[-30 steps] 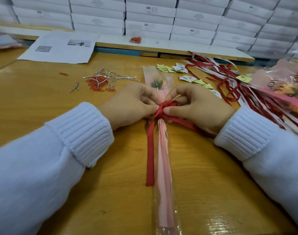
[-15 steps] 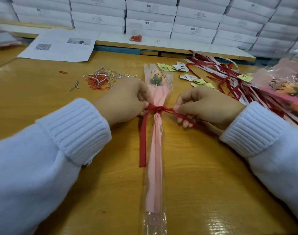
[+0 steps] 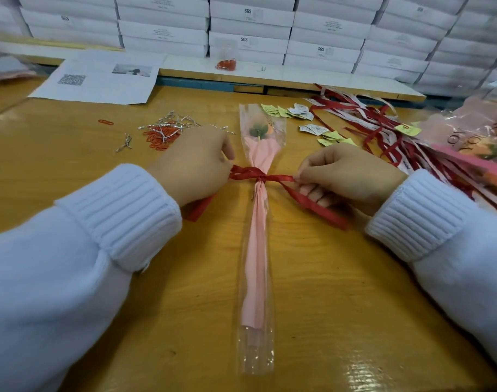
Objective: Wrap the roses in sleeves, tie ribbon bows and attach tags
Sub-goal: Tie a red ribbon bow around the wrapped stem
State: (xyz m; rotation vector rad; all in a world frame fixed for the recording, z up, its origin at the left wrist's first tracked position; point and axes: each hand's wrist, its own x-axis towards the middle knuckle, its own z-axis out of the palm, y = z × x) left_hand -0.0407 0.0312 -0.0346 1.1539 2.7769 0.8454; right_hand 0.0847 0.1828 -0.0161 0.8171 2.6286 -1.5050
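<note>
A rose in pink paper inside a clear sleeve (image 3: pixel 257 250) lies lengthwise on the wooden table (image 3: pixel 326 292), bloom end away from me. A red ribbon (image 3: pixel 260 176) is knotted around its neck. My left hand (image 3: pixel 193 165) pinches the ribbon's left loop, and a red tail shows under that wrist. My right hand (image 3: pixel 346 174) pinches the right loop, with the other tail running down beneath its fingers. Both hands sit apart on either side of the sleeve. Small yellow and white tags (image 3: pixel 306 120) lie scattered beyond the rose.
A pile of red and white ribbons (image 3: pixel 383 128) lies at the right, with wrapped roses (image 3: pixel 473 142) at the far right edge. Silver twist ties and red paper clips (image 3: pixel 162 131) lie at the left. Printed sheets (image 3: pixel 100 80) and stacked white boxes (image 3: pixel 247 26) stand at the back.
My hands have drawn apart from the middle of the sleeve, pulling the ribbon sideways so the knot has tightened. The left tail has slid under my left wrist.
</note>
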